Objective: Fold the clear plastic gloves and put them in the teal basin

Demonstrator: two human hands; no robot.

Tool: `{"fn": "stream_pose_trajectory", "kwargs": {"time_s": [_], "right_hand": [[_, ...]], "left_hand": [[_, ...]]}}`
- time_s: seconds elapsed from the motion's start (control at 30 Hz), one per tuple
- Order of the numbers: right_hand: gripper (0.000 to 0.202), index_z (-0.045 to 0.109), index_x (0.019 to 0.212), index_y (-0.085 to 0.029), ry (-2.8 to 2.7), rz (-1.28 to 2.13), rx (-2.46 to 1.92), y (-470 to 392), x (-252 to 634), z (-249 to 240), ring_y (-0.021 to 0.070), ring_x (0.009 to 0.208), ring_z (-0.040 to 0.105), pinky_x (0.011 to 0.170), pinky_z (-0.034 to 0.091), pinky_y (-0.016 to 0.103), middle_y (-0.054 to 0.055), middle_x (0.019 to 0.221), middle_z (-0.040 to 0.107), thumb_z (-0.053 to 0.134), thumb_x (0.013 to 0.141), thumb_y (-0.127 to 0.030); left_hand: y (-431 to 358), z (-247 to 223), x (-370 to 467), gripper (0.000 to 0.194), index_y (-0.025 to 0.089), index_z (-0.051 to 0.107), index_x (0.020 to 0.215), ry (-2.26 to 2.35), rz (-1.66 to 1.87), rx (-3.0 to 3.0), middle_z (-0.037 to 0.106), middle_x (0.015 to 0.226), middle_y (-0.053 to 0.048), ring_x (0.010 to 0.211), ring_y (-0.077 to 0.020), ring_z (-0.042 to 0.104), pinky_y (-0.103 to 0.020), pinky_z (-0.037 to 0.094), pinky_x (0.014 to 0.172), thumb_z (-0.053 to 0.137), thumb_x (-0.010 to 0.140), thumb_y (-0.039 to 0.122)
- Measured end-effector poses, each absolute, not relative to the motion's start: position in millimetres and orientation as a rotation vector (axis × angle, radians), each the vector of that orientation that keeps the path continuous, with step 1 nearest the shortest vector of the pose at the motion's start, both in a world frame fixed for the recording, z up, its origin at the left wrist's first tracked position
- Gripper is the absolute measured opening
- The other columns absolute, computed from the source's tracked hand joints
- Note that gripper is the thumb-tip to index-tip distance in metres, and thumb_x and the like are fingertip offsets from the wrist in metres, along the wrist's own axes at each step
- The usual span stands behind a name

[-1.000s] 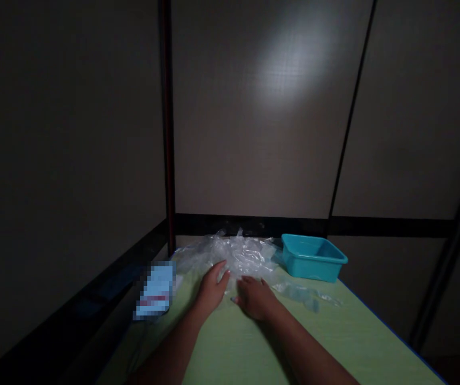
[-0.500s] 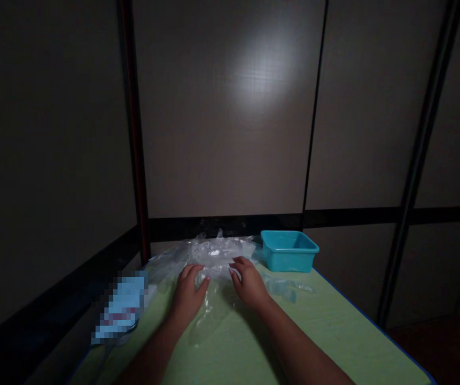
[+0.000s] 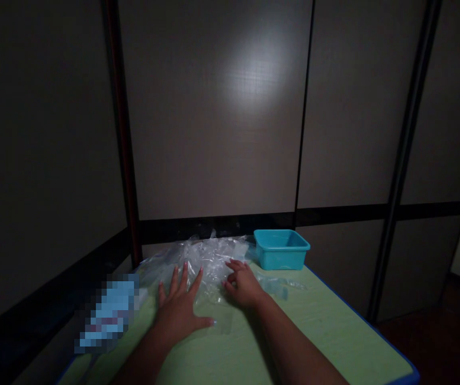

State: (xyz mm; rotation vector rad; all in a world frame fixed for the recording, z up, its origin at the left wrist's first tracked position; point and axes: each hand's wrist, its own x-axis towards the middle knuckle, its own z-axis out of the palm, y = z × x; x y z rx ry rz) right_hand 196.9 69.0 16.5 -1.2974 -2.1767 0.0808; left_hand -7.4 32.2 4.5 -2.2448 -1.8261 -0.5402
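Head view: left hand splayed, right hand near clear plastic.

A teal, open-topped rectangular tub stands upright at the far right of a pale green table with a blue edging, while a light blue item, blurred into coarse squares with a reddish band across it, lies along the table's left side. Behind rise tall grey-brown panels crossed low down by a black band, with a dark reddish upright at the left corner and a soft patch of glare high on the middle one. At the lower right shows a dark reddish floor.
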Motion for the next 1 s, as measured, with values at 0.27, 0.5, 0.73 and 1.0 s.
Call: {"fn": "stream_pose_trajectory", "kwargs": {"time_s": [0.27, 0.5, 0.73, 1.0], "right_hand": [[0.038, 0.054, 0.118, -0.019, -2.002, 0.059, -1.349, 75, 198, 14, 0.0234, 0.116, 0.045, 0.102, 0.024, 0.044, 0.011, 0.123, 0.054, 0.047, 0.082, -0.027], [0.043, 0.05, 0.122, -0.01, -1.743, -0.009, -1.311, 84, 203, 18, 0.025, 0.119, 0.042, 0.101, 0.031, 0.039, 0.015, 0.127, 0.049, 0.043, 0.083, -0.027], [0.029, 0.061, 0.104, -0.018, -1.698, 0.059, -0.995, 69, 193, 35, 0.0206, 0.103, 0.053, 0.092, 0.039, 0.035, 0.01, 0.107, 0.061, 0.042, 0.084, -0.025], [0.039, 0.065, 0.062, -0.015, -1.919, 0.687, -0.784, 35, 162, 42, 0.0132, 0.062, 0.056, 0.062, 0.042, 0.024, 0.003, 0.062, 0.061, 0.046, 0.085, -0.04]], "left_hand": [[45, 12, -15, 0.08, 0.023, 0.031, 0.137, -1.821, -0.738, -1.91, 0.013, 0.147, -0.015, 0.131, -0.0367, 0.011, -0.059, 0.007, 0.099, 0.065, 0.067, 0.039], [30, 32, -4, 0.027, 0.018, 0.057, 0.102, -1.46, -1.297, -2.323, 0.056, 0.103, -0.009, 0.096, -0.0238, 0.052, -0.035, 0.041, 0.086, 0.049, 0.08, 0.032], [27, 19, 16, 0.034, 0.018, 0.051, 0.098, -1.745, -1.951, -2.948, 0.057, 0.075, -0.001, 0.057, -0.0128, 0.055, -0.022, 0.043, 0.049, 0.047, 0.08, 0.047], [32, 18, 13, 0.047, 0.017, 0.048, 0.107, -2.225, -3.043, -2.476, 0.063, 0.081, -0.004, 0.065, -0.0168, 0.062, -0.031, 0.051, 0.061, 0.045, 0.081, 0.056]]}}
